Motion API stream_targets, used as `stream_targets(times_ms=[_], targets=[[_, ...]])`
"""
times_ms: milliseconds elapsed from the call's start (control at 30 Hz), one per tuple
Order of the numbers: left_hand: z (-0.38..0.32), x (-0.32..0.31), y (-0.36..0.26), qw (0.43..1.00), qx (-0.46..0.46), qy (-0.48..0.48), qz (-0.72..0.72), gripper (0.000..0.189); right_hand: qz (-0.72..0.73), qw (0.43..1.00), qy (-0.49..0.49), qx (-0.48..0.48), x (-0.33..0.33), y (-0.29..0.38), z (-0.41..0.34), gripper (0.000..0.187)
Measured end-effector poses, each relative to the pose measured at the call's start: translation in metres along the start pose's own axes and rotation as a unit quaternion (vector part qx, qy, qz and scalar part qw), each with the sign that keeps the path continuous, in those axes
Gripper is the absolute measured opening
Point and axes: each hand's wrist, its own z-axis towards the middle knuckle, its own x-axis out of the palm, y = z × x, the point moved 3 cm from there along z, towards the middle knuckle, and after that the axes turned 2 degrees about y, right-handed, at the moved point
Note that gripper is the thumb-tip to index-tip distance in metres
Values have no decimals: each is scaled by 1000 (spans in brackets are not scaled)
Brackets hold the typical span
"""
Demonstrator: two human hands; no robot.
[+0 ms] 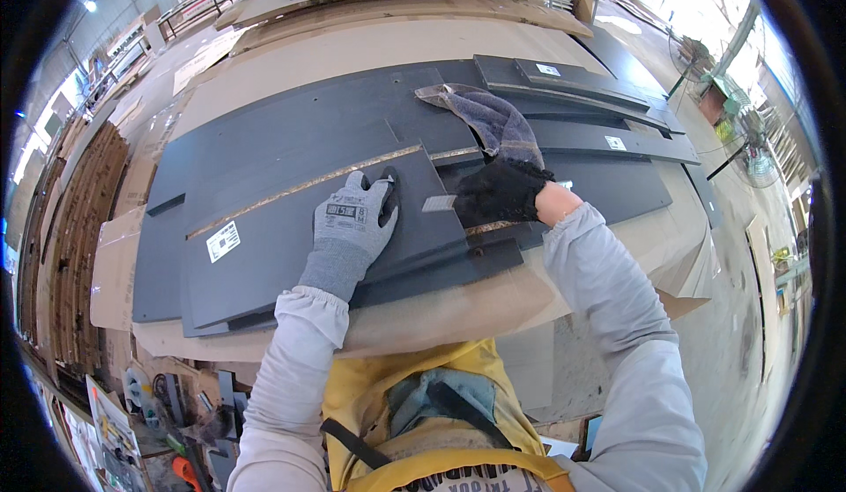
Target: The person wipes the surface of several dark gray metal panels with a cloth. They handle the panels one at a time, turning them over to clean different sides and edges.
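Note:
My left hand (pixel 357 221), in a grey knit work glove with dark fingertips, rests on a dark grey particle-board panel (pixel 277 228) with a white label at its left end. At the panel's right end is my right hand (pixel 499 188) in a black glove, closed around a light-coloured strip-like item (pixel 439 203), perhaps a brush or scraper; its kind is unclear. A grey-blue cloth (pixel 492 115) extends from above this hand onto the panels behind; whether the fingers also hold it is hidden. Other dark panels lie beneath and around, overlapping.
Narrow labelled dark boards (pixel 575 86) lie at the back right. Cardboard (pixel 449 313) covers the stack's near edge. More sheets are piled beyond. Stacked brown boards (pixel 86 241) stand left, above floor-level tools including an orange-handled one (pixel 186 472). Caged fans (pixel 747 142) stand right.

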Motion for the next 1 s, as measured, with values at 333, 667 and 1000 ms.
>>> stream_targets(times_ms=[333, 667, 1000], targets=[[0, -1, -1, 998, -43, 35, -12, 38, 5, 999, 13, 42, -7, 24, -16, 34], [-4, -3, -35, 996, 78, 34, -35, 33, 370, 903, -121, 180, 15, 26, -84, 23], [-29, 11, -73, 835, 132, 46, -531, 34, 586, 729, -321, 151, 32, 42, -95, 22]])
